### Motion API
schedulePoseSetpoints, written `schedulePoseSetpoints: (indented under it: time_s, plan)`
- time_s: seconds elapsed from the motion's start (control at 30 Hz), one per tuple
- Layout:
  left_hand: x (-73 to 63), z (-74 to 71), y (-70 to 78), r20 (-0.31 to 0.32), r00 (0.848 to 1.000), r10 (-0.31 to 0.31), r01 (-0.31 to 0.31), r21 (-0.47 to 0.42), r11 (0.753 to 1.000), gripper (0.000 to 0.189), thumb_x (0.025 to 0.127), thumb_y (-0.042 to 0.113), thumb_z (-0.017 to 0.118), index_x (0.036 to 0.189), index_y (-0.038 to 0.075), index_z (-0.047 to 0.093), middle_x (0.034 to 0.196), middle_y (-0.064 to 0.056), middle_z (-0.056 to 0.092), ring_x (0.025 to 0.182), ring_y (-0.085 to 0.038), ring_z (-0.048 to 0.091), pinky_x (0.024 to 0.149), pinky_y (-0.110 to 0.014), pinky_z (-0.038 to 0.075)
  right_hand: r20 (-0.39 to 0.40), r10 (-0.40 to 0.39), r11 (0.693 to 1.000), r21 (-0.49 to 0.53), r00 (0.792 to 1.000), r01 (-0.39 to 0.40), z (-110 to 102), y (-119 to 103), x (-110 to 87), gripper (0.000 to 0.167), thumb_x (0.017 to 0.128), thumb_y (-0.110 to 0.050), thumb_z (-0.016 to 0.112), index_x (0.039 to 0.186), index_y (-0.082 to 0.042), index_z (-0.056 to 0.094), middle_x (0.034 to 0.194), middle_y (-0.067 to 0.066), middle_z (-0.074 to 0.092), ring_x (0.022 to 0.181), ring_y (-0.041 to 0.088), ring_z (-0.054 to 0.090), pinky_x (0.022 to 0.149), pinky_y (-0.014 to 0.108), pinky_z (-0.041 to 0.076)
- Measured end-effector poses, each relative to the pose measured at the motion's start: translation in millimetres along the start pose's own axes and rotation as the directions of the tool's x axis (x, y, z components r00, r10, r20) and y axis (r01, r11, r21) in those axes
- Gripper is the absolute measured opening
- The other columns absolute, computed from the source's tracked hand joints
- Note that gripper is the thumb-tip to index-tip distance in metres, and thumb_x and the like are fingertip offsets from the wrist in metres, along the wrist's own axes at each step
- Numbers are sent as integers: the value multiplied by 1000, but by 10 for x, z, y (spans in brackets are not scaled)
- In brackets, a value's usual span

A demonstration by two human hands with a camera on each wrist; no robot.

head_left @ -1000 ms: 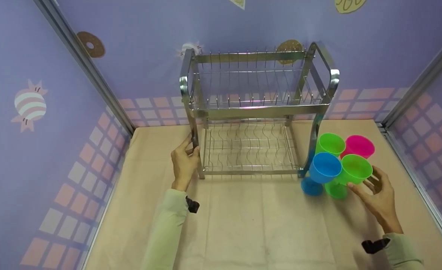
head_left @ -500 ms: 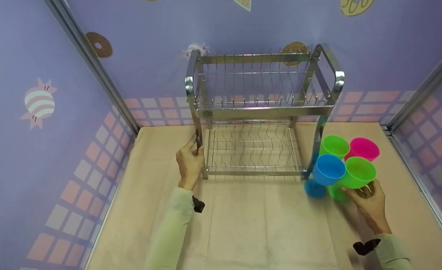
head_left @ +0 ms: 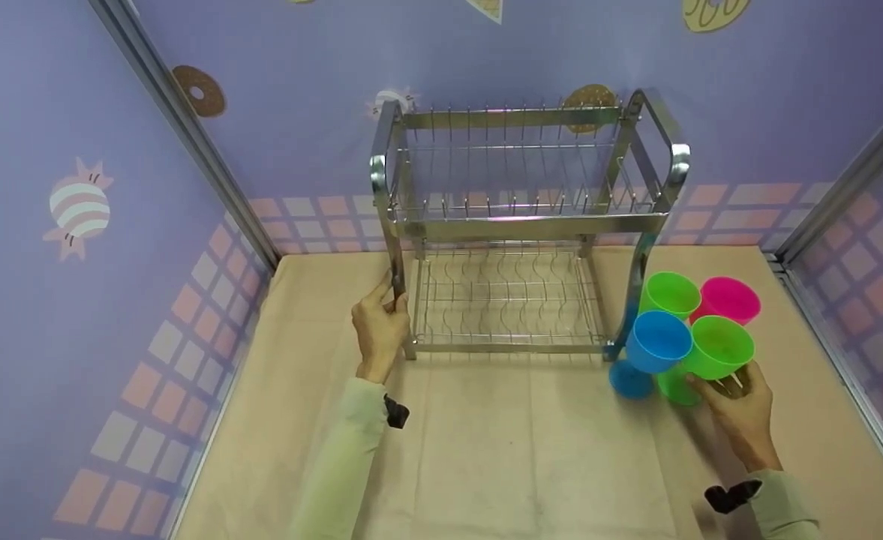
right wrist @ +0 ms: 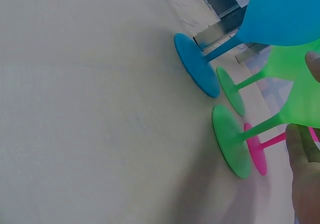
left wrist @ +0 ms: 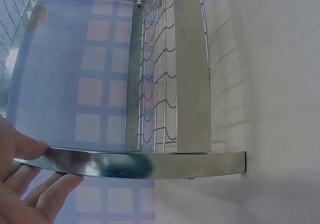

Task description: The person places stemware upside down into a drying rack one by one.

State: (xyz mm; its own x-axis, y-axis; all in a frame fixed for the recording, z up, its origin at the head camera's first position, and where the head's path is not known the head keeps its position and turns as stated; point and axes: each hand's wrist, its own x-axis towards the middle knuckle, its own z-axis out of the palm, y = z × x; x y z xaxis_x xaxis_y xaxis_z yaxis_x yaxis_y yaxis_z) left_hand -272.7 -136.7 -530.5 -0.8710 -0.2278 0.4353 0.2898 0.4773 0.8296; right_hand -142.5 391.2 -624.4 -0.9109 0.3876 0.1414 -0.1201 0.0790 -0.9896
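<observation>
A two-tier metal dish rack (head_left: 531,227) stands near the back wall. My left hand (head_left: 379,330) grips its front left leg (left wrist: 100,164), thumb on one side and fingers on the other. To the right of the rack, several plastic goblets stand upright in a tight group. My right hand (head_left: 743,412) holds the front green goblet (head_left: 722,349) low on its bowl, with the base (right wrist: 230,141) on the cloth. A blue goblet (head_left: 659,341) is just left of it, by the rack's front right leg. Behind are another green goblet (head_left: 670,292) and a pink goblet (head_left: 730,300).
Beige cloth (head_left: 516,442) covers the tabletop. Purple patterned panels enclose it at the back, left (head_left: 28,315) and right, joined by metal corner posts (head_left: 186,135). Both tiers of the rack have wire bars, with upright prongs on the upper one.
My right hand has shifted left and lower, its fingers now under the front green goblet's bowl. My left hand keeps its grip on the rack leg. The head view has shifted slightly.
</observation>
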Motion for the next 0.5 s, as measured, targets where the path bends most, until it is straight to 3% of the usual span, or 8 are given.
schedulePoseSetpoints:
  time_s: [0.23,0.5]
  plan:
    - [-10,-7,18,26,999,-26,26,-20,999,53,94,-10,74,145,-2,60,138,-27,66,95,-40,79,71,-32,67,-8,-20,995,101,1000,21,-36,-49,-1,82,83,23,76,156,-3,48,139,4,59,124,7,66,98,14,58]
    - [-5,-28,22,23,999,-39,39,1,999,52,94,-8,75,144,0,63,136,-25,68,92,-37,80,68,-31,67,-18,-62,990,130,998,64,-85,-259,3,83,81,29,73,155,0,48,137,6,60,125,9,66,98,14,58]
